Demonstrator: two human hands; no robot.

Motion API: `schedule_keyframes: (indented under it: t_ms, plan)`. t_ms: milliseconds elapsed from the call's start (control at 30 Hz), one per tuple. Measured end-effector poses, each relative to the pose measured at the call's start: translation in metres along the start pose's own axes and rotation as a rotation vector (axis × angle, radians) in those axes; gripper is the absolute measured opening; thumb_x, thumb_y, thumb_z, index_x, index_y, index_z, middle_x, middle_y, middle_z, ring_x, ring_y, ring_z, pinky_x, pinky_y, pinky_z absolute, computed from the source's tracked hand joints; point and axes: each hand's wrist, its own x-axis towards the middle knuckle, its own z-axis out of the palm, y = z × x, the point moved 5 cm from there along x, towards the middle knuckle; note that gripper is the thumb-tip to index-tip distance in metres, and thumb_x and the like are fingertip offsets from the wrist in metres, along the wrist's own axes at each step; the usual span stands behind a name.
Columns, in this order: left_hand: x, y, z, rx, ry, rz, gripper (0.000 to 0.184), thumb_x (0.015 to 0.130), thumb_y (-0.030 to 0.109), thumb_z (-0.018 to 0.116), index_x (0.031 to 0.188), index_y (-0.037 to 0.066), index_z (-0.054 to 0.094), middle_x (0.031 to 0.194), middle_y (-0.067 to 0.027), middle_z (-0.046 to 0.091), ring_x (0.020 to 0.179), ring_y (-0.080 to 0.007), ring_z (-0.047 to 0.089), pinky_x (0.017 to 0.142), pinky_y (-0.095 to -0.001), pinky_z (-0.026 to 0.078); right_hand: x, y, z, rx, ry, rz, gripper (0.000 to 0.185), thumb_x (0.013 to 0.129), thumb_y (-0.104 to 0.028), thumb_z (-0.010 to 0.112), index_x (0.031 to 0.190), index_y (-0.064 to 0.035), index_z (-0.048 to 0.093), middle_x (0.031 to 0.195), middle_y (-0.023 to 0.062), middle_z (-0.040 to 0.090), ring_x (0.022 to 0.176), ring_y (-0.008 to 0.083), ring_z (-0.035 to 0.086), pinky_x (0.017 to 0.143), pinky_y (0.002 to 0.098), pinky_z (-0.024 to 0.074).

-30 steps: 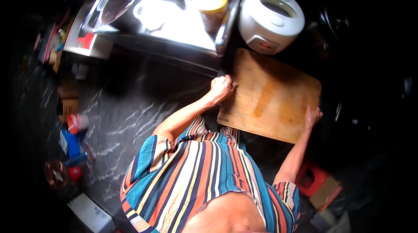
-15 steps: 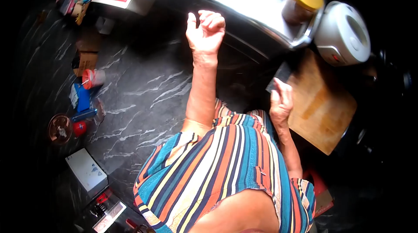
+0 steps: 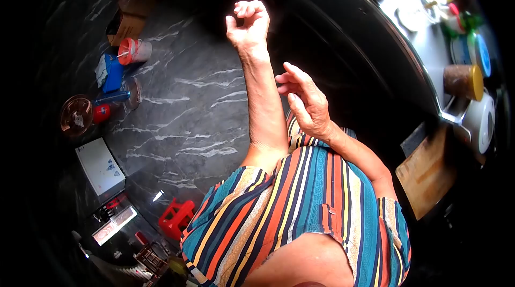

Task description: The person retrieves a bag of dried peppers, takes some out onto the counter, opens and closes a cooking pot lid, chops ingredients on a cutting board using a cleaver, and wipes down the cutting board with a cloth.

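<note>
My left hand [image 3: 250,24] is stretched out over the dark floor [image 3: 198,110], palm up. Its fingers curl loosely, the thumb stands apart, and nothing shows in it. In front of my striped shirt, my right hand [image 3: 308,99] hangs close to the left forearm [image 3: 265,99] with thumb and fingers spread. It holds nothing that I can see; the fingertips end near the forearm, and whether they touch it I cannot tell.
On the right runs a counter [image 3: 424,72] bearing a yellow-lidded jar [image 3: 464,81]. A white rounded appliance [image 3: 479,123] and a wooden board [image 3: 426,174] sit beside it. Along the left are a red-rimmed bucket [image 3: 134,51], a white box [image 3: 100,166] and a red stool [image 3: 176,219].
My right hand has moved left, from beside the wooden board to near my left forearm. The view has turned, so the counter and board sit farther right. The left hand stays outstretched.
</note>
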Motion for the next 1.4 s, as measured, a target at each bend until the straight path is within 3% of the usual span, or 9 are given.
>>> schedule_keyframes:
  t_ms: [100,167,300,433,567,667,767,1000,1400]
  plan:
    - [0.000,0.015,0.010,-0.042,-0.001,0.019,0.024,0.083,0.025,0.051,0.067,0.008,0.046,0.059,-0.0019,0.044,0.050,-0.0133,0.040,0.051,-0.0285,0.033,0.012,0.011,0.014,0.008,-0.053,0.001,0.056,0.088,0.005,0.047,0.143,-0.0002,0.037,0.118,0.0138,0.056,0.098,0.0164,0.059,0.090,0.0305,0.0488]
    - [0.003,0.028,0.032,-0.086,-0.064,-0.007,0.044,0.094,0.045,0.043,0.076,0.005,0.047,0.061,-0.0025,0.044,0.051,-0.0145,0.040,0.050,-0.0296,0.032,0.033,0.011,0.031,0.006,-0.094,-0.007,0.056,0.087,0.006,0.046,0.142,-0.0003,0.037,0.116,0.0130,0.056,0.096,0.0160,0.058,0.088,0.0306,0.0490]
    - [0.008,0.039,0.064,-0.143,-0.146,-0.040,0.041,0.091,0.041,0.048,0.071,0.006,0.046,0.060,-0.0021,0.042,0.051,-0.0143,0.038,0.050,-0.0292,0.031,0.057,0.013,0.044,0.091,-0.143,-0.004,0.057,0.086,0.008,0.044,0.142,0.0007,0.037,0.114,0.0132,0.056,0.095,0.0164,0.058,0.086,0.0307,0.0491]
    - [0.038,0.064,0.069,-0.142,-0.176,-0.003,0.041,0.091,0.042,0.049,0.071,0.006,0.046,0.061,-0.0021,0.043,0.052,-0.0143,0.039,0.050,-0.0293,0.031,0.084,0.019,0.051,-0.170,-0.185,-0.392,0.060,0.079,0.015,0.044,0.138,0.0036,0.043,0.113,0.0166,0.055,0.096,0.0234,0.060,0.085,0.0309,0.0501]
    - [0.063,0.078,0.096,-0.060,-0.213,0.055,0.046,0.092,0.047,0.047,0.072,0.006,0.047,0.061,-0.0014,0.043,0.052,-0.0143,0.039,0.050,-0.0296,0.030,0.118,0.021,0.063,-0.283,-0.227,-0.487,0.064,0.069,0.017,0.054,0.131,0.0050,0.050,0.115,0.0197,0.054,0.093,0.0292,0.059,0.083,0.0342,0.0501]
    - [0.092,0.089,0.123,-0.058,-0.217,0.084,0.048,0.092,0.049,0.047,0.071,0.006,0.047,0.061,-0.0011,0.043,0.051,-0.0142,0.039,0.050,-0.0295,0.030,0.159,0.018,0.071,-0.391,-0.268,-0.604,0.061,0.065,0.010,0.066,0.125,0.0066,0.056,0.110,0.0209,0.056,0.088,0.0290,0.057,0.077,0.0345,0.0501]
    - [0.128,0.096,0.150,-0.047,-0.257,0.108,0.049,0.092,0.050,0.047,0.071,0.006,0.047,0.061,-0.0011,0.044,0.051,-0.0140,0.039,0.050,-0.0294,0.029,0.200,0.022,0.076,-0.473,-0.286,-0.647,0.062,0.062,0.008,0.068,0.123,0.0065,0.057,0.108,0.0211,0.056,0.086,0.0281,0.057,0.073,0.0331,0.0504]
    - [0.159,0.126,0.175,-0.022,-0.245,0.228,0.051,0.092,0.053,0.046,0.075,0.005,0.049,0.060,-0.0010,0.044,0.050,-0.0131,0.038,0.048,-0.0279,0.028,0.248,0.024,0.083,-0.425,-0.387,-0.579,0.055,0.061,0.006,0.067,0.116,0.0062,0.058,0.100,0.0180,0.056,0.084,0.0301,0.057,0.070,0.0354,0.0506]
    - [0.252,0.119,0.203,0.044,-0.085,0.161,0.047,0.090,0.051,0.050,0.079,0.005,0.051,0.059,-0.0011,0.045,0.050,-0.0130,0.039,0.048,-0.0280,0.028,0.322,0.054,0.072,-0.209,-0.186,-0.340,0.040,0.067,0.013,0.054,0.106,0.0039,0.058,0.097,0.0156,0.059,0.086,0.0308,0.060,0.073,0.0362,0.0502]
